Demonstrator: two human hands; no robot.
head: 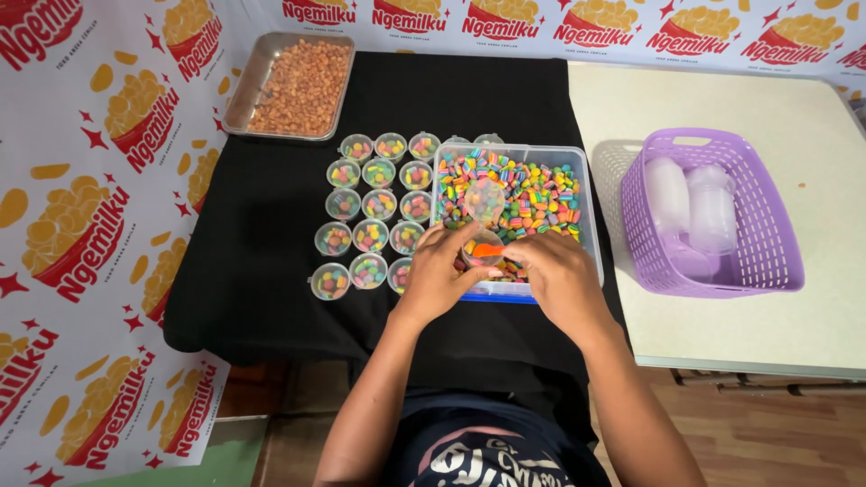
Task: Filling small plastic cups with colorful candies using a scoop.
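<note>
Over the near edge of a clear plastic tub (514,194) full of striped, many-coloured candies, both hands meet above the black-covered desk (262,271). The left hand (439,271) has its grip closed around a small clear cup (481,250), holding it just above the tub's near side. The right hand (559,275) pinches a small orange scoop (490,251) whose tip sits at the cup's mouth. A second empty cup (484,200) lies on the candies farther in. Just left of the tub, filled cups (370,212) of the same candies stand in rows. At the far left of the black cloth sits a metal tray (293,86) of brown nuts. Well to the right, on the pale desk, a purple basket (758,261) holds stacks of clear cups.
</note>
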